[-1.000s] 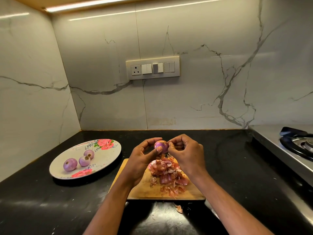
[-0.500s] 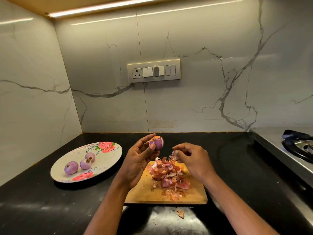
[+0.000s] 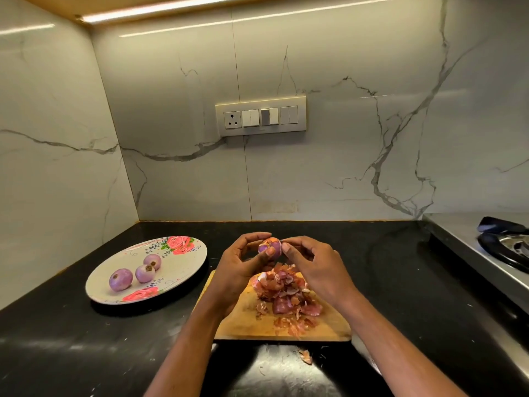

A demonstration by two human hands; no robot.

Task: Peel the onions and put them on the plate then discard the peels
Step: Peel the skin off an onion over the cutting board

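Note:
My left hand (image 3: pixel 237 267) holds a small purple onion (image 3: pixel 270 246) with patches of orange skin, raised above the wooden cutting board (image 3: pixel 246 319). My right hand (image 3: pixel 317 267) pinches at the skin on the onion's right side with thumb and forefinger. A heap of reddish peels (image 3: pixel 286 293) covers the middle of the board under my hands. To the left, a floral plate (image 3: pixel 183 270) carries three peeled onions (image 3: pixel 120 279), (image 3: pixel 145 273), (image 3: pixel 152 261).
The black countertop (image 3: pixel 86 339) spreads around the board, with one stray peel (image 3: pixel 305 356) in front of it. A steel gas stove (image 3: pixel 503 247) sits at the right edge. Marble walls close the back and left, with a switch panel (image 3: pixel 260 116) on the back wall.
Half a second ago my right hand was down over the peel heap, apart from the onion. It has come back up and pinches the onion's skin again.

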